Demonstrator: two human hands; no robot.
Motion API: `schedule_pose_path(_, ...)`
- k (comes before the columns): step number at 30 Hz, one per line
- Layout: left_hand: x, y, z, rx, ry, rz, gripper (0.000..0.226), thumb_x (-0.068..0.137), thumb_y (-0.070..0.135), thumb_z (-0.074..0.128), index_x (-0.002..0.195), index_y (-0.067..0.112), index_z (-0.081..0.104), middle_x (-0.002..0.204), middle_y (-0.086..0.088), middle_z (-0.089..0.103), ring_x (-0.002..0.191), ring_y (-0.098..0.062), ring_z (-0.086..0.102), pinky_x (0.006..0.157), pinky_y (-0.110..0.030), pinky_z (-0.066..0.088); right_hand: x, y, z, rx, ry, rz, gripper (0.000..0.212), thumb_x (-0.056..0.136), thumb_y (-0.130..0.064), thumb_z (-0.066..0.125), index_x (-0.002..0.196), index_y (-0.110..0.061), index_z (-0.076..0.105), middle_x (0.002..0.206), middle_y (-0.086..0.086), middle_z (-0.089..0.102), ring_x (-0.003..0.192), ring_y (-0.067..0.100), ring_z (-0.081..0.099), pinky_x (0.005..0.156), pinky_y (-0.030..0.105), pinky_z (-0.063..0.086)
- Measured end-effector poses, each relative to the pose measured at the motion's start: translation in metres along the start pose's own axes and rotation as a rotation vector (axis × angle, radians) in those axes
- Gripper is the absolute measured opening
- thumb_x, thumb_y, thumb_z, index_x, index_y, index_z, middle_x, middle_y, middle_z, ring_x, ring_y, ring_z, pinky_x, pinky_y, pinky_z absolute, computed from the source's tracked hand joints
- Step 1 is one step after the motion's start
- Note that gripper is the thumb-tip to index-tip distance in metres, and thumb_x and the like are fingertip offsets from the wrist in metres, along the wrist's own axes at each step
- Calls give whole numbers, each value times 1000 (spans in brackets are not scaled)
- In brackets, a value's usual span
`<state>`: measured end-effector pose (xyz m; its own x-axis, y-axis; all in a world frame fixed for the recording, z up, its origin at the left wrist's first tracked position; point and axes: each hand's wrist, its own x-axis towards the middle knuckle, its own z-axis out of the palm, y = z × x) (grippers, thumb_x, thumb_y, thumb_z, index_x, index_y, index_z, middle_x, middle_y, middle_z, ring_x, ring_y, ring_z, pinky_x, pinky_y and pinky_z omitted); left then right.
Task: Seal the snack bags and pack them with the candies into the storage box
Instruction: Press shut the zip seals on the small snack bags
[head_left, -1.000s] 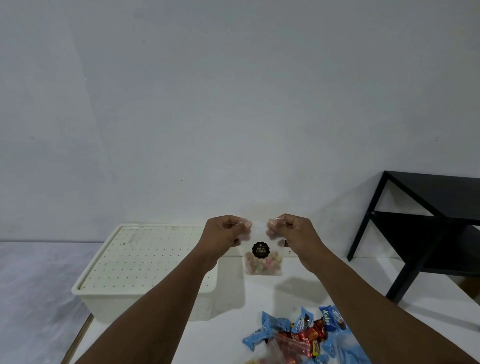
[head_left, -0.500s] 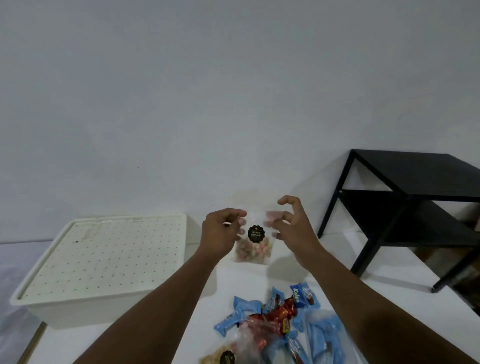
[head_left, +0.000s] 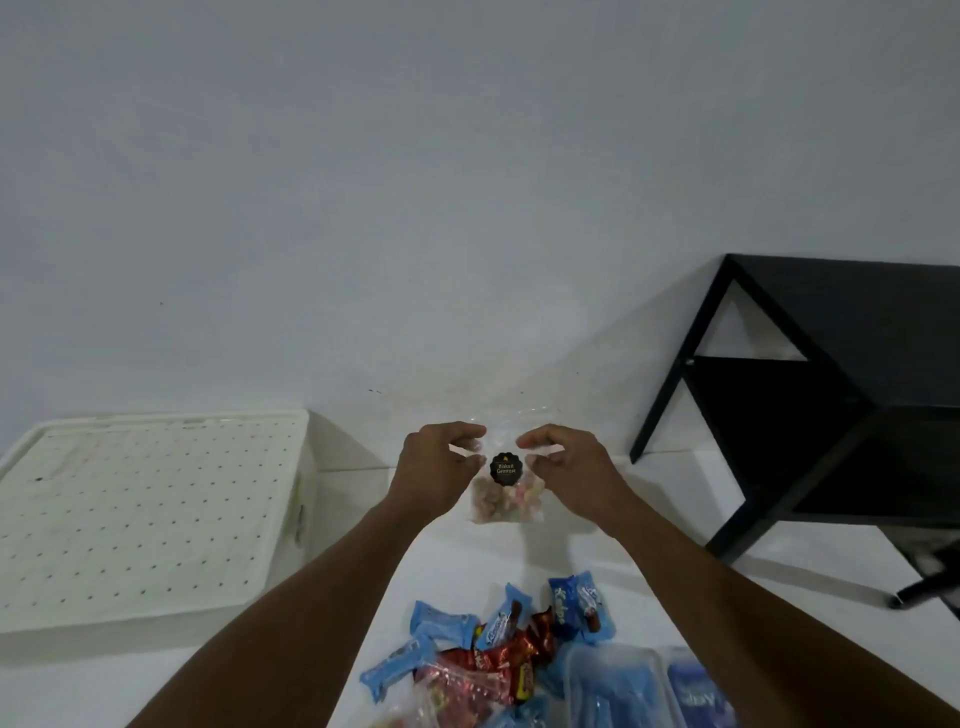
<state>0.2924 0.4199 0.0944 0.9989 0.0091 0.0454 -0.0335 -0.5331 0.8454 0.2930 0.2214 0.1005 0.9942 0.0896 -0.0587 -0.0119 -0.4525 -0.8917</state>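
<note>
The right hand (head_left: 566, 467), fingers spread a moment ago, has curled back onto the snack bag (head_left: 506, 496), so it and the left hand (head_left: 441, 467) both pinch its upper sides and hold it upright above the surface (head_left: 467, 566), probably to keep the contents down while pressing the top shut. The storage box (head_left: 306, 499) at left has its lid (head_left: 145, 519) on, blocking packing; candies (head_left: 498, 654) lie heaped nearer the person.

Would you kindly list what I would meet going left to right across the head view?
White plastic storage box with perforated lid, left hand, clear snack bag with black round label, right hand, black side table.
</note>
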Motion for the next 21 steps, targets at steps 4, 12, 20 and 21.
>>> schedule_pose_path(4,39,-17,40,37,-7,-60,32,83,13,75,112,24,73,94,9,71,73,-2,70,72,-1,46,52,47,-6,-63,-56,42,37,87,-3,64,83,-40,69,104,-12,71,88,9,71,81,21,53)
schedule_pose_path(12,99,-62,111,131,-73,-170,32,85,17,73,116,24,71,105,3,74,77,-6,69,80,-14,46,123,120,-9,-107,-114,133,29,85,-3,61,93,-29,71,105,-9,70,101,14,67,94,32,53)
schedule_pose_path(20,112,-74,127,204,-147,-191,56,88,23,71,141,22,52,146,-1,53,125,-22,58,106,-33,45,144,136,-8,-141,-117,210,43,88,-16,64,131,-24,59,141,-2,53,124,18,52,90,20,39)
schedule_pose_path(21,109,-74,124,215,-161,-198,57,88,24,71,142,22,51,147,-1,52,127,-23,56,108,-36,44,139,134,-8,-142,-107,216,44,88,-16,64,132,-23,58,141,-1,52,125,18,52,90,21,39)
